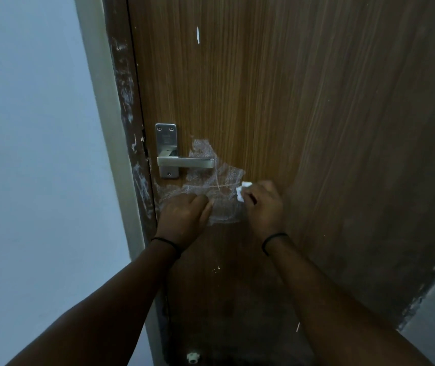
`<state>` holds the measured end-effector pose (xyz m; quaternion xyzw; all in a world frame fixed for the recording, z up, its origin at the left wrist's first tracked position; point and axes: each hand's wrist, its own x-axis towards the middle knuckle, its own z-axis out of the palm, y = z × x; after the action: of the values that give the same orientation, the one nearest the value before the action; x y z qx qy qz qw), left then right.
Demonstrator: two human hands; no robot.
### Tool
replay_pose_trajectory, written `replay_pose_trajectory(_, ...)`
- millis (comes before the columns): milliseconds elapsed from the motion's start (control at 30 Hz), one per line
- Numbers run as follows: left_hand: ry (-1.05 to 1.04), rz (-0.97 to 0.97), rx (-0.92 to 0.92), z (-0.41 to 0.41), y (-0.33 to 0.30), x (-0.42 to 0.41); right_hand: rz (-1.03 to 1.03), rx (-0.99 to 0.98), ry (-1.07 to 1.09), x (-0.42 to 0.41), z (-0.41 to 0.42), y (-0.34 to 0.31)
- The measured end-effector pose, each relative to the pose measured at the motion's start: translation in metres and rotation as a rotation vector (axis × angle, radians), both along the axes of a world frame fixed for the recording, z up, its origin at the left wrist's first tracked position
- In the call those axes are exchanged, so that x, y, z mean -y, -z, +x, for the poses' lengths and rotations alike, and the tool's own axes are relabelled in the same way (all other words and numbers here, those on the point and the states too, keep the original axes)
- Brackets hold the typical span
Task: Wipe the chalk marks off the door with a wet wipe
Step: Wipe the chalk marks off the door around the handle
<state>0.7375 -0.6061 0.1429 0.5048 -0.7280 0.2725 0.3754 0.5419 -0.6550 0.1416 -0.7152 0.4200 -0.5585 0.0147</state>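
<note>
A brown wooden door (290, 101) fills the view. Thin white chalk lines (220, 184) cross a pale, scuffed patch just right of and below the handle. My right hand (263, 204) pinches a small crumpled white wet wipe (242, 191) against the door at the right end of the chalk lines. My left hand (184, 217) rests against the door below the handle, fingers curled, at the lower left of the patch. It holds nothing that I can see.
A silver lever handle (184, 163) on its plate sits left of the patch. A short white mark (198, 35) is high on the door. The worn dark frame (129, 114) and a pale wall (26, 128) lie left. A white doorstop (193, 357) sits low.
</note>
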Motion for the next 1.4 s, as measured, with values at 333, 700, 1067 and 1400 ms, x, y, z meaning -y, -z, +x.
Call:
replay_pose_trajectory(333,-0.04,0.106,0.033,-0.006,0.016,0.003,0.056,0.155,0.139,-0.002,-0.014,-0.004)
replay_pose_trajectory(700,-0.176,0.288,0.086,-0.004,0.046,0.016,0.16,0.127,0.188,-0.003,-0.032,0.04)
replay_pose_trajectory(1067,-0.319,0.477,0.035,-0.003,0.067,0.018,0.125,-0.008,0.062,-0.003,-0.01,0.061)
replay_pose_trajectory(1400,-0.274,0.397,-0.028,-0.005,0.063,0.02,0.083,0.04,0.053,-0.003,0.02,0.04)
